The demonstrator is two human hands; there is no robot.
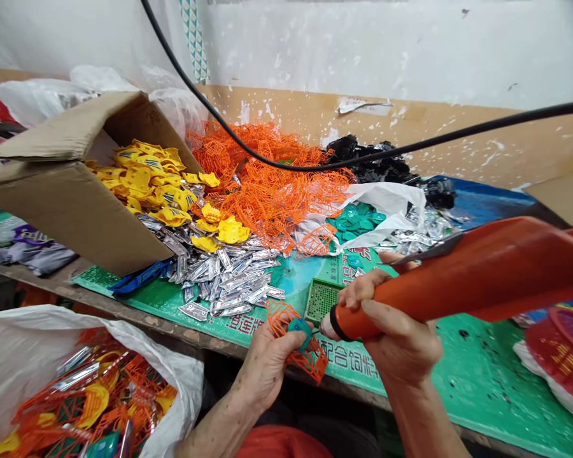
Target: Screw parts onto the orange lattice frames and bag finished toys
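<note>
My left hand (263, 362) pinches an orange lattice plastic part (314, 364) together with a teal plastic piece (300, 327), above the front edge of the table. My right hand (403, 340) is wrapped round the orange body of an electric screwdriver (472, 273), tilted with its nose toward the left. The tip of the screwdriver is close by the teal piece; whether it touches cannot be made out. Just behind the tip, a small green tray (310, 294) with a gridded bottom rests on the table.
A cardboard box (71, 213) spills yellow parts (155, 178) beside silver parts (239, 277). Orange lattice parts (267, 172) are heaped behind. Teal pieces (358, 221) lie in a white bag. A white sack (186, 375) of mixed parts stands front left. A black cable (210, 108) hangs across.
</note>
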